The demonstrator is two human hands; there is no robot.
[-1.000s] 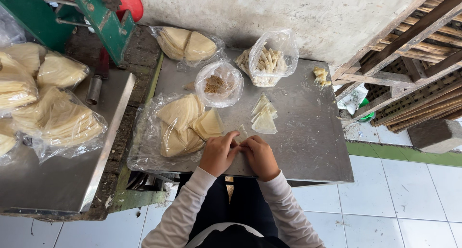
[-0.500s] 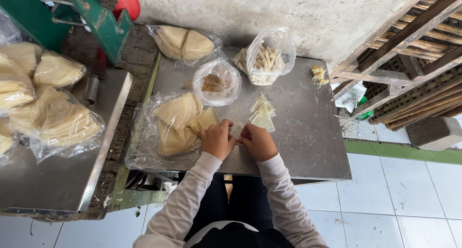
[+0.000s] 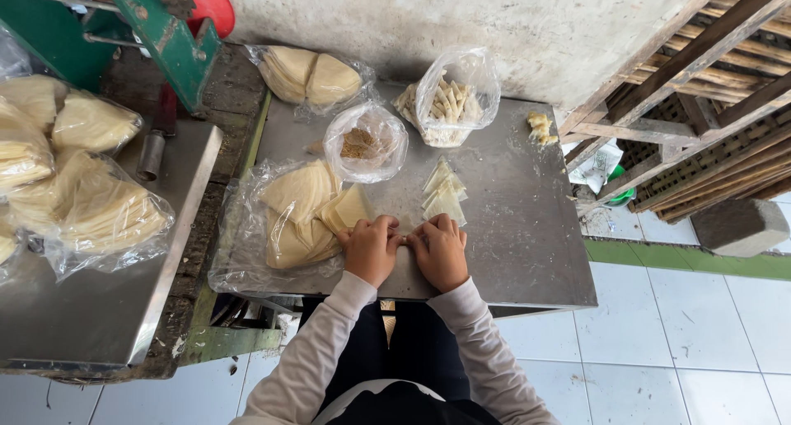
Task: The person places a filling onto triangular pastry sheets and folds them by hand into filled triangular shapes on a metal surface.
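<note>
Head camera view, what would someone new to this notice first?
Probably the two hands meeting at the near edge of the metal table, left hand and right hand pinched together over a small pale piece barely visible between them. Just left of them, yellowish pastry sheets spread across an opened plastic bag. Farther back, a clear bag of rolled pastry sticks stands near the wall.

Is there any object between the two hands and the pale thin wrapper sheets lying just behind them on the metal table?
Nothing visible. The left hand and right hand rest together on the grey metal table; the small stack of pale triangular wrapper sheets lies right beyond the right hand, bare steel between.
</note>
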